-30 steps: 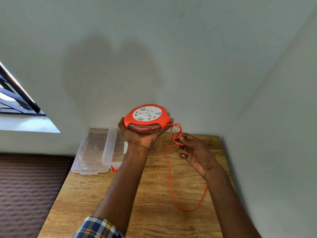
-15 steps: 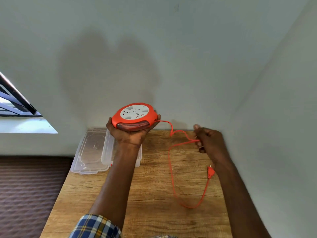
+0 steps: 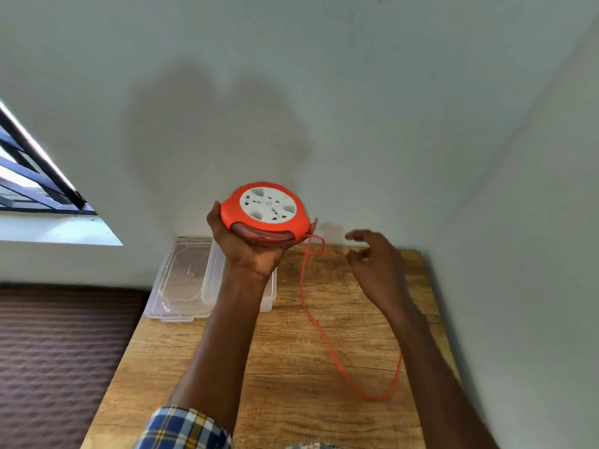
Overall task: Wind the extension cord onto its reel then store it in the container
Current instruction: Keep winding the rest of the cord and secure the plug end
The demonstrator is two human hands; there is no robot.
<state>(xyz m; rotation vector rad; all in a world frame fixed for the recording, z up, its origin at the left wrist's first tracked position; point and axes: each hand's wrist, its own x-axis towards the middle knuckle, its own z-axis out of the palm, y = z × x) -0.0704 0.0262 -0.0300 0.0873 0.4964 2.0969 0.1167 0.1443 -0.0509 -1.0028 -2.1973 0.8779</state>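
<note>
Winding unfinished: left hand (image 3: 251,251) grips reel (image 3: 264,212); right hand (image 3: 377,265), fingers released, near loose cord (image 3: 324,335); container (image 3: 207,280) at surface's far-left corner unfilled.

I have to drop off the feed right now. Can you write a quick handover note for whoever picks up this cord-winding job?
Left hand: grips the reel from below, held up above the table's far end.
Right hand: open, holding nothing, just right of the cord.
Cord: part is wound on the reel; the rest hangs from the reel's right side, kinked near the top, and loops on the table. The plug is not visible.
Container: open behind the left forearm, lid beside it.
Left: regrasp the cord, finish winding, put the reel in the container.
</note>
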